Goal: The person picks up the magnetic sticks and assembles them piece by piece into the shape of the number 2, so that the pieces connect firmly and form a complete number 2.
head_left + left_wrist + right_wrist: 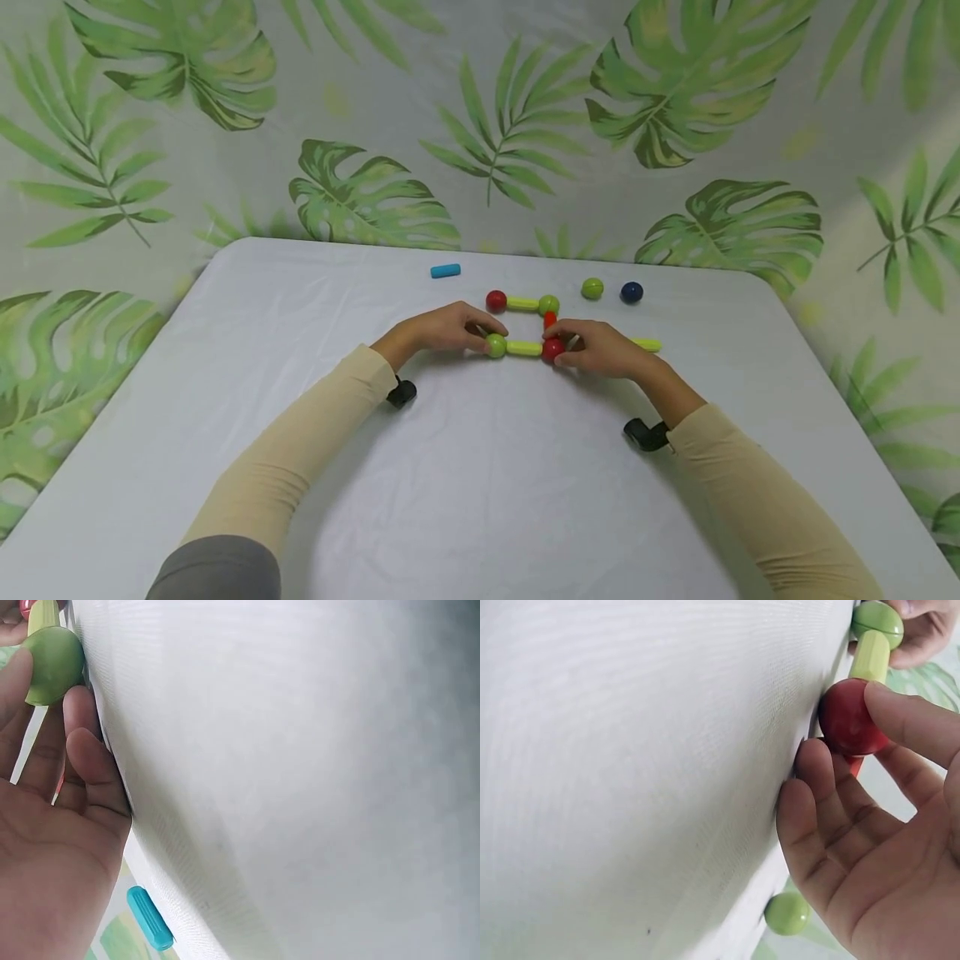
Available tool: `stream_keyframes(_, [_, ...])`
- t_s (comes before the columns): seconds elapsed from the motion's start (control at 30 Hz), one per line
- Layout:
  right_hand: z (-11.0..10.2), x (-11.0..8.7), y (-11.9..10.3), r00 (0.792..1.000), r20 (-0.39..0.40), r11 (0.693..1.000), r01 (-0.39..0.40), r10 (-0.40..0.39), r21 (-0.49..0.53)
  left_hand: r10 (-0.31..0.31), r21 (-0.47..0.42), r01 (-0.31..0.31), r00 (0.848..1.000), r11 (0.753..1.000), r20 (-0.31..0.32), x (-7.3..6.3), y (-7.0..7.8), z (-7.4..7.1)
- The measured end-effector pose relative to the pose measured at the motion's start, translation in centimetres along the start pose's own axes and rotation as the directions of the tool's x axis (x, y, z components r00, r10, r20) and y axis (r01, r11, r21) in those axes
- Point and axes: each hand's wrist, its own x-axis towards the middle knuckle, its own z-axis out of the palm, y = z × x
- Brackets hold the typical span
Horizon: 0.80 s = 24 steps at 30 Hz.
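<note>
A chain of balls and rods lies on the white table. Its near side is a yellow-green rod point(524, 348) between a green ball point(496, 346) and a red ball point(552, 350). From the red ball a red rod point(551, 321) runs back to another green ball point(549, 305), which a second yellow-green rod point(522, 305) joins to a far red ball point(497, 302). My left hand point(456, 327) pinches the near green ball point(56, 666) between thumb and fingers. With thumb and fingers my right hand point(600, 348) grips the near red ball point(851, 718).
A blue rod point(446, 271) lies toward the back of the table. Behind the chain on the right are a loose green ball point(592, 288) and a dark blue ball point(632, 292). Another yellow-green rod point(648, 344) shows past my right hand. A leaf-patterned cloth point(495, 125) hangs behind.
</note>
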Motion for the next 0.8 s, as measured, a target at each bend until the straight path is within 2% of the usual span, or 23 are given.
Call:
stream_keyframes(0.13, [-0.6, -0.9, 0.0, 0.999, -0.033, 0.998, -0.026, 0.024, -0.049, -0.014, 0.002, 0.014, 1.0, 1.0, 0.004, 0.1, 0.0, -0.1])
stream_keyframes(0.3, [-2.8, -3.8, 1.2, 0.992, -0.126, 0.987, -0.037, 0.017, -0.159, -0.013, 0.007, 0.013, 1.0, 1.0, 0.01, 0.3, -0.1, -0.2])
stream_keyframes(0.5, [-5.3, -7.2, 3.9, 0.966, -0.258, 0.927, -0.075, -0.024, -0.368, -0.038, -0.002, 0.038, 0.999, 0.999, 0.018, 0.3, 0.1, -0.3])
stream_keyframes(0.63, [-5.6, -8.2, 5.5, 0.97, -0.242, 0.927, -0.096, 0.006, -0.363, -0.067, -0.016, 0.067, 0.998, 0.998, 0.022, 0.3, 0.1, -0.4])
stream_keyframes(0.8, [-5.2, -8.3, 6.4, 0.976, -0.218, 0.939, -0.091, 0.017, -0.332, -0.058, -0.031, 0.059, 0.998, 0.998, 0.027, 0.4, 0.1, -0.5])
